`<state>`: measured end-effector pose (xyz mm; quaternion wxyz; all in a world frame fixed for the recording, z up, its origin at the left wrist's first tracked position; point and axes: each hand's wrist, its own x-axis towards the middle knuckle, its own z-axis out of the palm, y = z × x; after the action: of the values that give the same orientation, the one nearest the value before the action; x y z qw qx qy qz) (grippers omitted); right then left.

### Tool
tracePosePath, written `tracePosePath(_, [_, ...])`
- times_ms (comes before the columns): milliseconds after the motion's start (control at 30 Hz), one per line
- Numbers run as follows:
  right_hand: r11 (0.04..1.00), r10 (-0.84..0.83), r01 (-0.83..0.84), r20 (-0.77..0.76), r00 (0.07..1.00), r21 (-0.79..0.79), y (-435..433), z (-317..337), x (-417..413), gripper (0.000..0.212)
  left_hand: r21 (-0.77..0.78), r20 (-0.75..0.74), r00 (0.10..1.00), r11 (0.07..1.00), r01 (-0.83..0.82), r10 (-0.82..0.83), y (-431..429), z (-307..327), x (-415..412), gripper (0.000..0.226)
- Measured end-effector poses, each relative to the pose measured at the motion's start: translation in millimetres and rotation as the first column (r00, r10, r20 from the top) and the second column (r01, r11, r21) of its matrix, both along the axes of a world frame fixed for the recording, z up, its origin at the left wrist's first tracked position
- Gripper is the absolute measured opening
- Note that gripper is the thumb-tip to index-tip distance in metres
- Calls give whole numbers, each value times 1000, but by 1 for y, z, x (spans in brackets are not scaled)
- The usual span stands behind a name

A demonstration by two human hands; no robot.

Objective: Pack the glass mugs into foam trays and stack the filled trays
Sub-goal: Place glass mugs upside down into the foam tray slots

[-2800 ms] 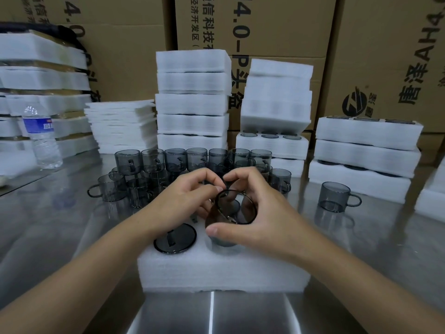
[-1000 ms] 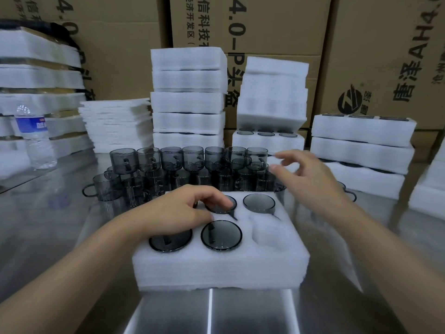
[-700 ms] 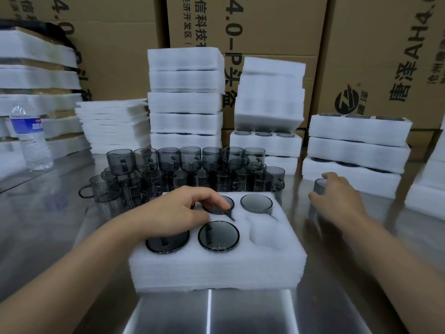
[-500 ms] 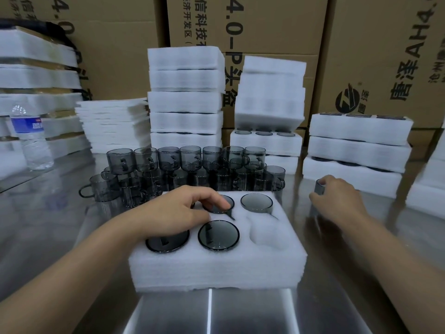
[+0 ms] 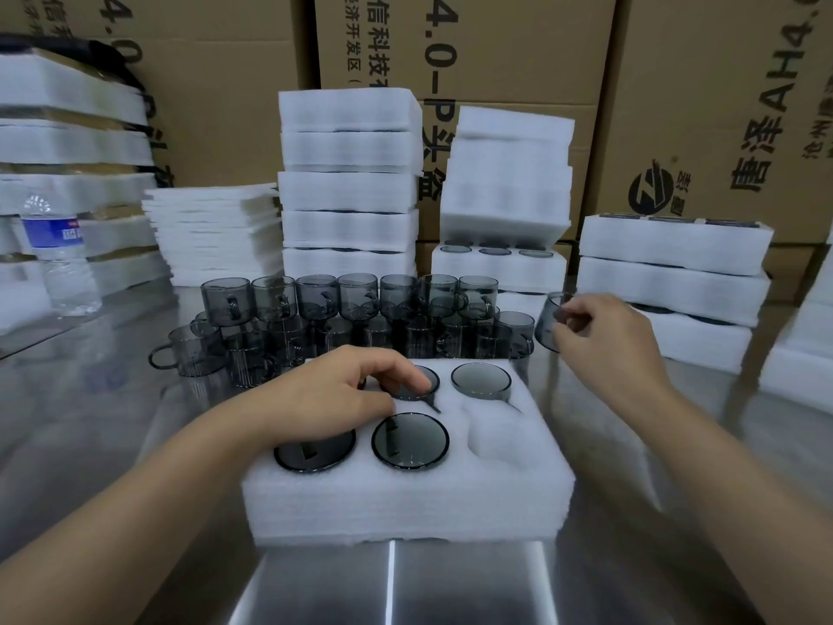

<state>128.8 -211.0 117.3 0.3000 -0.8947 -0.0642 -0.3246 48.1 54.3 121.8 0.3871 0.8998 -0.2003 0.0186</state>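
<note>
A white foam tray [image 5: 405, 502] lies in front of me on the steel table, with several smoky glass mugs sunk upside down in its holes. Its front right hole [image 5: 496, 437] is empty. My left hand [image 5: 333, 394] rests on the tray's back left, a fingertip touching the base of the back middle mug [image 5: 421, 385]. My right hand [image 5: 599, 340] holds a smoky glass mug [image 5: 547, 322] in the air, to the right of and behind the tray. Behind the tray stands a cluster of loose mugs [image 5: 351, 318], stacked two high.
Stacks of foam trays [image 5: 349, 187] rise at the back, with filled ones at the right [image 5: 671, 272] and thin foam sheets [image 5: 212, 232] at the left. A water bottle [image 5: 58, 254] stands far left. Cardboard boxes [image 5: 496, 47] form the back wall.
My right hand reached right to a lone mug on the table, gripped it and has lifted it toward the tray. The left hand stays on the tray.
</note>
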Motion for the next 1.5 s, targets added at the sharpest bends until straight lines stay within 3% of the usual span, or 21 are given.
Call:
tracePosePath(133, [983,174,-181,158,972,28,29,12,-25,9,-129,-25,1000,992,-11,8,-3,2,-2,36])
tracePosePath(267, [933,334,-351,172,927,79,53,13,-50,7,-204,-45,997,977,-69,61,-2,5,-2,22])
tracePosePath(367, [893,443,-451,162,882,10,65,10,-63,10,-256,-24,991,958,-131,129,-3,6,-1,23])
tracePosePath(500, [839,544,-533,157,824,-112,71,3,-73,11,-291,-36,985,942,-170,167,-4,5,0,46])
tracePosePath(600, [799,594,-553,167,787,-237,72,2,-75,14,-310,-56,985,935,-173,164,-5,6,0,43])
tracePosePath(800, [820,557,-502,181,811,-274,73,-2,-74,17,-385,-50,981,903,-191,186,-1,7,-1,34])
tracePosePath(967, [860,497,-456,173,850,-230,74,-2,-72,56,-342,-43,989,928,-149,143,-1,6,-2,51])
tracePosePath(1067, [879,464,-433,155,872,-200,74,-4,-71,66,-333,-34,987,930,-157,154,-1,6,-3,55])
tracePosePath(1300, [885,465,-456,120,877,-96,72,-7,-66,58,-344,-54,991,929,-133,122,-2,6,-3,44])
tracePosePath(1500, [860,507,-499,76,858,-104,72,-5,-67,52,-317,-71,994,942,-106,87,-2,5,-4,74])
